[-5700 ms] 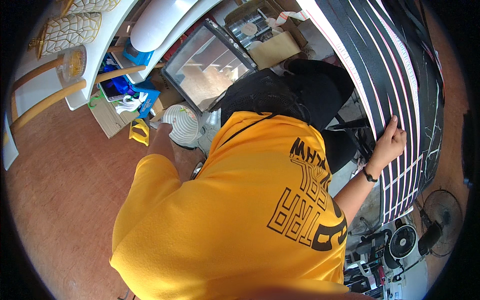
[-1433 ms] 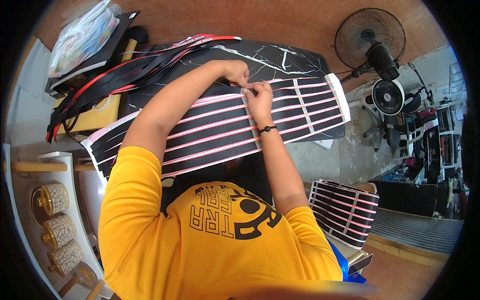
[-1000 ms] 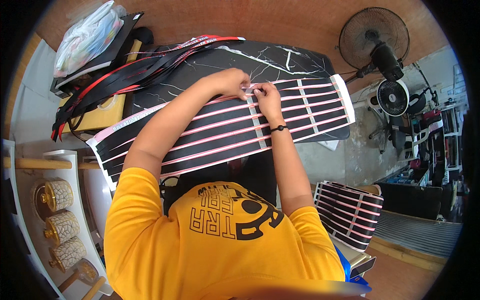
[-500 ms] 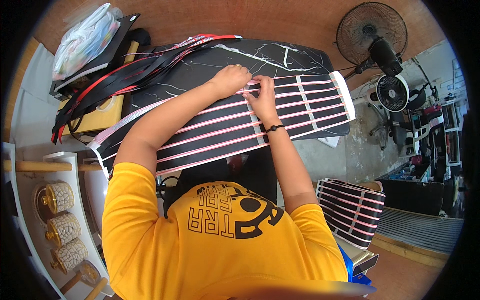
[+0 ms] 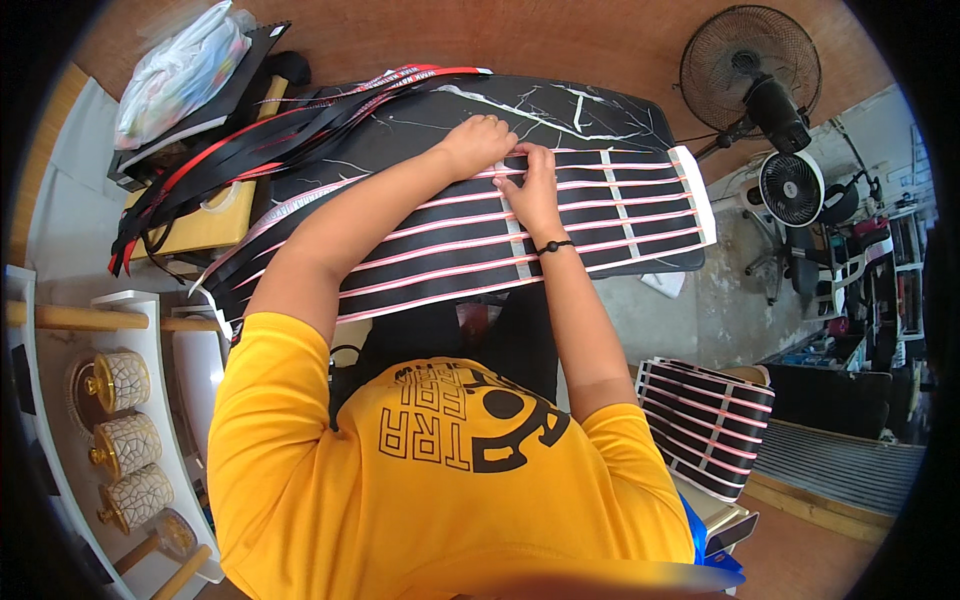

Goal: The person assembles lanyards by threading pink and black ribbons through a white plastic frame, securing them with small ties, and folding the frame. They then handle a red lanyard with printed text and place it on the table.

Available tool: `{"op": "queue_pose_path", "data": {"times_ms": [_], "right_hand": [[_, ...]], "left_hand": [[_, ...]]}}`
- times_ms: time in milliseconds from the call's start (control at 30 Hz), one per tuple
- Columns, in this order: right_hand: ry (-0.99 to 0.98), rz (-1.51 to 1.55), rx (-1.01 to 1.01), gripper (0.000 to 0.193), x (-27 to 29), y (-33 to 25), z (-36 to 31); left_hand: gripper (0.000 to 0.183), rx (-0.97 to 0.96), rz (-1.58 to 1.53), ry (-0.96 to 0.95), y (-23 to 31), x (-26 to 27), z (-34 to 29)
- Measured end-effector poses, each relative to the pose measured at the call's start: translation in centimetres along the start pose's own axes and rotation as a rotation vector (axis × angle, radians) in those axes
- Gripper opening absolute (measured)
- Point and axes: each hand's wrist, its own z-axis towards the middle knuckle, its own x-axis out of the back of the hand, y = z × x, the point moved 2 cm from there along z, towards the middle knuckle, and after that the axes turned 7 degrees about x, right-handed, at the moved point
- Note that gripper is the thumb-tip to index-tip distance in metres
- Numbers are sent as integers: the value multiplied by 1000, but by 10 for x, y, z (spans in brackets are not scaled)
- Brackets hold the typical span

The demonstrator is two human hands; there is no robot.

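Observation:
Across the table lies a row of long black ribbons (image 5: 430, 241) with pink-and-white edges, side by side. Pale tape strips (image 5: 614, 190) cross them, and a white band (image 5: 696, 195) joins their right ends. At the far edge of the row, my left hand (image 5: 478, 145) is closed with fingertips bent down; what they pinch is hidden. Touching it on the right, my right hand (image 5: 536, 190) is closed over the topmost ribbon, thumb on the near side and fingers on the far side, beside a tape strip.
Loose black and red lanyard straps (image 5: 250, 150) hang over the table's left end. The black marble-patterned table (image 5: 420, 125) backs onto a wooden wall. Fans (image 5: 750, 75) stand at the right. Another taped ribbon row (image 5: 705, 425) lies low at right; a shelf with jars (image 5: 125, 445) is at left.
The whole view has shifted slightly, moving the table and ribbons a little to the right. Both hands stay at the same far edge, with only a small shift of the fingers.

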Motion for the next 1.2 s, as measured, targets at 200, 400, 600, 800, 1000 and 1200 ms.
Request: {"op": "queue_pose_path", "data": {"times_ms": [200,400,600,800,1000,1200], "right_hand": [[-2,28,-15,67,4,-2,-1],[32,-36,12,67,2,2,-2],[9,-53,-40,38,3,14,11],[-70,-480,150,19,1,14,24],[-93,-576,91,21,-7,19,19],[-89,-576,65,22,-9,21,21]], "left_hand": [[19,399,-111,-75,-36,24,24],[35,261,-290,-61,-18,44,10],[18,319,-368,-56,17,20,-25],[12,339,-320,105,30,20,-33],[10,342,-348,101,47,31,-43],[6,362,-465,137,64,45,-71]]}}
